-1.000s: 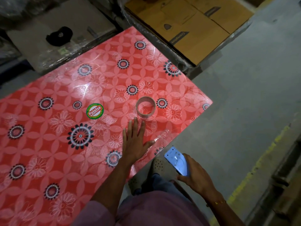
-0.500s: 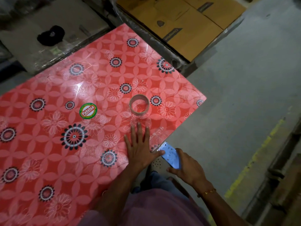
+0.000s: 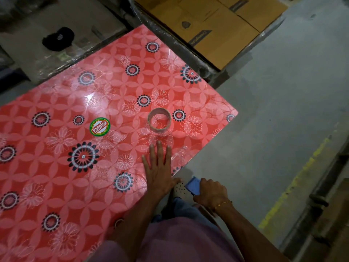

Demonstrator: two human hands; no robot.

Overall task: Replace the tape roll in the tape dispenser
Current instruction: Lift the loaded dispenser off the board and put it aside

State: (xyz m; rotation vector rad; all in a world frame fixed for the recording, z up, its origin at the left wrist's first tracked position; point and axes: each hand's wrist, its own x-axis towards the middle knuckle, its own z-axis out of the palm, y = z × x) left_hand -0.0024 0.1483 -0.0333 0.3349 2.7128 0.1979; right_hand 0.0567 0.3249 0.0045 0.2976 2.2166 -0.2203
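A clear tape roll (image 3: 159,120) with a brown cardboard core lies flat on the red flowered table (image 3: 56,176), near its right side. My left hand (image 3: 160,170) rests flat on the table a little nearer than the roll, fingers straight and spread, not touching it. Beyond the table's near right edge, my right hand (image 3: 211,191) grips a blue object (image 3: 193,185) that looks like a phone. No tape dispenser shows in the view.
A green round Patelsa sticker (image 3: 99,127) sits on the table left of the roll. Brown cardboard boxes (image 3: 217,29) wrapped in plastic stand past the far corner. A black object (image 3: 58,38) lies on a wrapped stack at the back left. Grey concrete floor (image 3: 283,110) stretches right, with a yellow line.
My left hand has slid back from the roll toward the table's near edge. My right hand has turned the blue object down and closer to my body.
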